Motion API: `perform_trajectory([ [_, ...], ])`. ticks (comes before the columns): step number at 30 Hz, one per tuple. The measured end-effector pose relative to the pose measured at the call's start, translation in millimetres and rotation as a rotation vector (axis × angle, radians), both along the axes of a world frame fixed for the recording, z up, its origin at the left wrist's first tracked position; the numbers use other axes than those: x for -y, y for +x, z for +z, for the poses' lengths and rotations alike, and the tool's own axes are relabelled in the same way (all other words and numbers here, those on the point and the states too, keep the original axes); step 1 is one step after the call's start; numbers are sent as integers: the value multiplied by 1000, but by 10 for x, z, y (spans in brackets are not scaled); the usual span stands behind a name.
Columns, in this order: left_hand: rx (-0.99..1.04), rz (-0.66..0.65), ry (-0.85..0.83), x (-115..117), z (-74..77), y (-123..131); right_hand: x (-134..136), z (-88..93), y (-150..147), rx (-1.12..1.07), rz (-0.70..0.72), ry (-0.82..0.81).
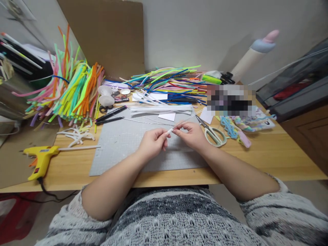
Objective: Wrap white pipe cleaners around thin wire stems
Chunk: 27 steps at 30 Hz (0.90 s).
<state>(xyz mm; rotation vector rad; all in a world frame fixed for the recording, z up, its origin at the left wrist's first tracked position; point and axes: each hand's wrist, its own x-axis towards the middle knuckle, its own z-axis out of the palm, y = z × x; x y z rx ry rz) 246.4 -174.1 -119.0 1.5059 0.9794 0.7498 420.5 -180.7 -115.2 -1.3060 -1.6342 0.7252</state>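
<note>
My left hand (153, 141) and my right hand (191, 134) meet over a grey cutting mat (120, 147) on the wooden table (269, 160). Both are closed in a pinch on a white pipe cleaner (170, 131) whose thin wire end (192, 118) runs up and to the right from my right fingers. The left fingers grip the fuzzy white end. A bundle of white pipe cleaners (161, 109) lies just beyond the mat's far edge.
A yellow glue gun (42, 159) lies at the left, with white scraps (77, 135) beside it. Piles of coloured pipe cleaners (69, 92) stand at the back left and back middle (174, 83). Scissors (214, 133) lie right of my hands. Black pens (110, 114) rest on the mat's far left.
</note>
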Motion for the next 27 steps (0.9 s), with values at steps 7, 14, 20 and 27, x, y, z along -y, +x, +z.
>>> perform_trajectory([
  [7, -201, 16, 216, 16, 48, -30, 9, -34, -10, -140, 82, -124],
  [14, -266, -15, 232, 17, 88, -39, 6, -33, -21, -515, 109, -320],
  [20, 53, -90, -149, -56, 176, -67, 14, -9, -12, -645, 272, -364],
  [27, 310, 29, -271, -11, 165, 10, 88, 25, -81, -700, 194, -265],
])
